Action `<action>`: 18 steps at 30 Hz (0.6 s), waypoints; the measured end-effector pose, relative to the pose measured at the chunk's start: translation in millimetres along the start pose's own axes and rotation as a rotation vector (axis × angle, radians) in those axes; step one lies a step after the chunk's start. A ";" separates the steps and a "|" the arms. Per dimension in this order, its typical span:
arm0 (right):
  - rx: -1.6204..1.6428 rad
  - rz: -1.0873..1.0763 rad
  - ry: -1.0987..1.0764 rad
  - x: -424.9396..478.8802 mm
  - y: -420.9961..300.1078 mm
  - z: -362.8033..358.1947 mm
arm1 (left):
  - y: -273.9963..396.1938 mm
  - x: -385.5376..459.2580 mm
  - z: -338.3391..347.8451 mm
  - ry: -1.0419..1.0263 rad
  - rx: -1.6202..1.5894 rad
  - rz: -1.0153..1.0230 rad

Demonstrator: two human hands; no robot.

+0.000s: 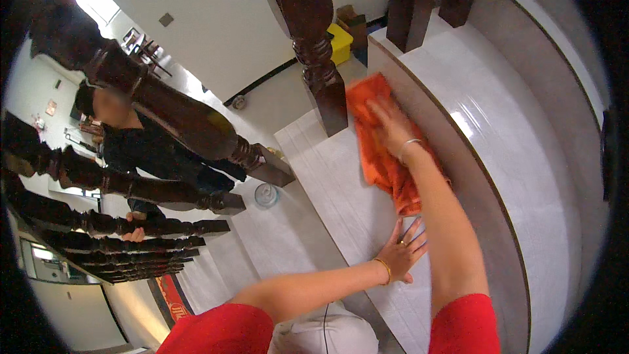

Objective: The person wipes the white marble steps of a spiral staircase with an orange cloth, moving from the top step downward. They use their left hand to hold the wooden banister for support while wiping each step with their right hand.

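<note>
An orange cloth point(378, 152) lies spread along a pale stair tread point(339, 157), against the riser of the step above. My right hand point(390, 128), with a bangle at the wrist, is pressed on the cloth's upper part; hand and cloth edge are blurred. Lower down, my left hand point(400, 254) rests palm down on the same tread, fingers spread and nothing held. It wears a ring and a thin yellow bracelet. The cloth's lower end is just beyond its fingertips.
Dark turned wooden balusters point(327, 93) rise from the step ends. A clear round container point(267, 195) sits on a lower step. Beyond the railing stands a person in dark clothes point(147, 152). A yellow box point(340, 44) is near the wall, and a glossy step point(491, 108) curves above.
</note>
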State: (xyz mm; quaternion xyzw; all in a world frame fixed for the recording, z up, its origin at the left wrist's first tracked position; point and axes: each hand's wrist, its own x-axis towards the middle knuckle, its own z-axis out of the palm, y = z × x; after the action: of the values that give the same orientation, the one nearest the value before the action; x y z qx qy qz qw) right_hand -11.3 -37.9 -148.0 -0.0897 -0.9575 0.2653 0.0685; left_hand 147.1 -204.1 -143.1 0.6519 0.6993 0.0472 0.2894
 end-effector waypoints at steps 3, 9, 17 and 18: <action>-0.358 0.018 0.070 -2.8 -8.7 35.5 | -8.0 0.5 43.0 0.265 -0.013 0.073; -0.195 -0.195 -0.031 -99.4 -10.6 14.0 | -38.0 -18.6 22.4 0.174 -0.101 0.436; -0.222 0.047 -0.182 -383.5 -10.2 -51.4 | -63.7 -72.4 9.6 0.558 -0.679 0.343; -0.236 0.101 -0.199 -420.1 -10.5 -60.9 | -71.2 -73.9 5.5 0.619 -0.588 0.319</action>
State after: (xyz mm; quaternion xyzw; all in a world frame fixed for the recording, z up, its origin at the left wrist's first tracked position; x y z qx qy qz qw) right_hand 407.6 -104.0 -125.9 -0.1184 -0.9784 0.1616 -0.0514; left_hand 85.3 -285.6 -153.9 0.5966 0.6007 0.4803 0.2290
